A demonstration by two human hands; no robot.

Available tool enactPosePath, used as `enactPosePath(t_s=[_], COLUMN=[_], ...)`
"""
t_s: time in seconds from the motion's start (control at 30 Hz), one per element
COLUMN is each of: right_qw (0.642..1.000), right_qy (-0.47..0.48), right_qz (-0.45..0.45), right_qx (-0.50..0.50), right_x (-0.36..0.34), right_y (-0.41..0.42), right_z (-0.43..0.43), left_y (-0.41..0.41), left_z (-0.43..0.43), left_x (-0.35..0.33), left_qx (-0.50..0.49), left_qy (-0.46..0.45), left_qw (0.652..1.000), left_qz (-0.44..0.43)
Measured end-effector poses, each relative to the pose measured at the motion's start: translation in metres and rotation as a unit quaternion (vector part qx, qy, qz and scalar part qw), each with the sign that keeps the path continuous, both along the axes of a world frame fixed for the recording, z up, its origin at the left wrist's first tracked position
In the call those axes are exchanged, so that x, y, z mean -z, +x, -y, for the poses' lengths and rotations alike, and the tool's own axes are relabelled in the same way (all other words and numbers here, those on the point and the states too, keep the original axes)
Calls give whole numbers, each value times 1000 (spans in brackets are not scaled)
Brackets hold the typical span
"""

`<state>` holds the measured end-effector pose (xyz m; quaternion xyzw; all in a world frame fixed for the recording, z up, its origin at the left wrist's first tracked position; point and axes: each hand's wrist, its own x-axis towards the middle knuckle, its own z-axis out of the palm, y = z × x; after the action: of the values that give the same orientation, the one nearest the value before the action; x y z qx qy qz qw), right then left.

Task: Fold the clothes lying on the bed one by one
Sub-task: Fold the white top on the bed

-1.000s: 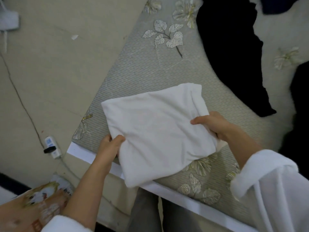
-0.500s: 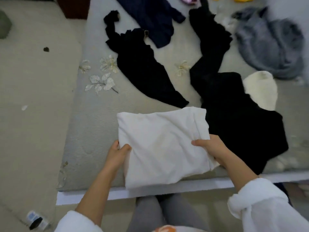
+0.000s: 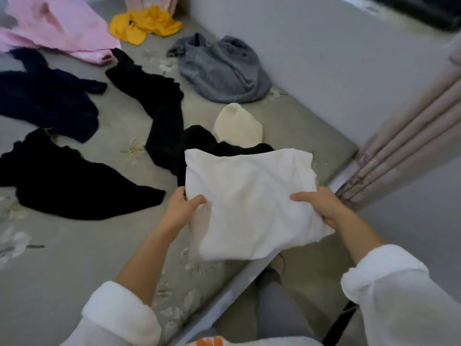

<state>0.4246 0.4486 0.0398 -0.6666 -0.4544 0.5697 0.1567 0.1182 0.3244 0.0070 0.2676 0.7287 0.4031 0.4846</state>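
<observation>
Bed point(image 3: 74, 265) with black garments point(image 3: 74, 191), navy top point(image 3: 45, 98), pink cloth point(image 3: 57, 28), yellow cloth point(image 3: 144, 23), grey sweater point(image 3: 224, 71)

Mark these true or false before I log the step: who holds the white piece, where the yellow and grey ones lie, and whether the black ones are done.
1. The left hand and the right hand both grip the folded white garment. True.
2. The yellow garment lies right beside the white garment. False: it lies at the far end of the bed, next to the pink garment.
3. The grey garment lies close to the wall. True.
4. The black garments are already folded. False: they lie spread out, unfolded.
</observation>
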Motion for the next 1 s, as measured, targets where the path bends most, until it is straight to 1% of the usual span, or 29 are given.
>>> enactPosePath(t_s=[0.13,0.3,0.4,0.5,0.57,0.73,0.83,1.0], right_qw=[998,995,992,988,985,971,958,928], right_qy=[10,-29,-48,-69,-77,-83,-94,-106], right_qz=[-16,-37,-38,-33,-34,-39,-49,-84], right_qx=[53,88,114,132,148,219,268,347], right_x=[11,34,48,64,77,115,137,172], right_y=[58,129,169,194,205,212,207,201], right_z=[-76,-181,-233,-281,-308,-357,-380,-412], left_y=[50,124,172,202,213,227,232,243], left_z=[-97,-220,-285,-344,-380,-465,-520,-602], left_x=[1,13,20,33,44,71,82,96], left_qx=[52,39,40,52,64,88,106,133], left_qy=[6,-10,-36,-64,-72,-67,-57,-27], left_qw=[999,999,998,997,995,992,988,981], left_qz=[-5,27,20,12,4,-52,-94,-136])
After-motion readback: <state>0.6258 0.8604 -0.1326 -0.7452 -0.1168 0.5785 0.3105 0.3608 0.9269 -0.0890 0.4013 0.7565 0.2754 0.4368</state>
